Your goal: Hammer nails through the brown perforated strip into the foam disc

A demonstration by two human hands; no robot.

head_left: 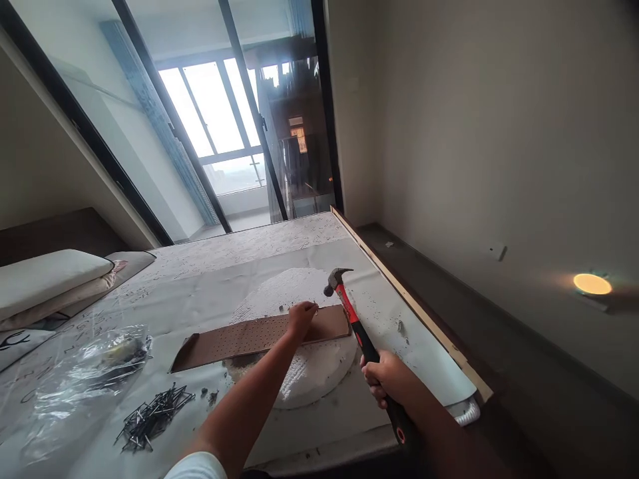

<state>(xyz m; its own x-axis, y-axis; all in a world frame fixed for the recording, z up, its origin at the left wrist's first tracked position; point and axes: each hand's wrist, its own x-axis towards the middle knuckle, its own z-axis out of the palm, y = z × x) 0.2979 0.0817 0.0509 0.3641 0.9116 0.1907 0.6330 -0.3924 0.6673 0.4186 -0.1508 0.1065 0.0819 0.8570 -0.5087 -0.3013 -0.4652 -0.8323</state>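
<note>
A claw hammer (348, 303) with a red and black handle is gripped in my right hand (388, 379). Its head is raised above the right end of a brown board (234, 339) dotted with rows of small holes or marks. Over that same board, my left hand (301, 319) is closed in a pinch on what looks like a thin nail (315, 306), mostly hidden by the fingers. The board rests on a white round slab (304, 382) with a rough, crumbly surface. To the left lies a loose heap of dark nails (154, 416).
A clear plastic bag (92, 372) lies left of the nails. Pale sheeting (200, 296) covers the bed, with crumbs scattered about. A wooden edge strip (424, 306) runs along the right side. Folded bedding (50, 279) sits far left; a lit wall lamp (592, 284) glows at right.
</note>
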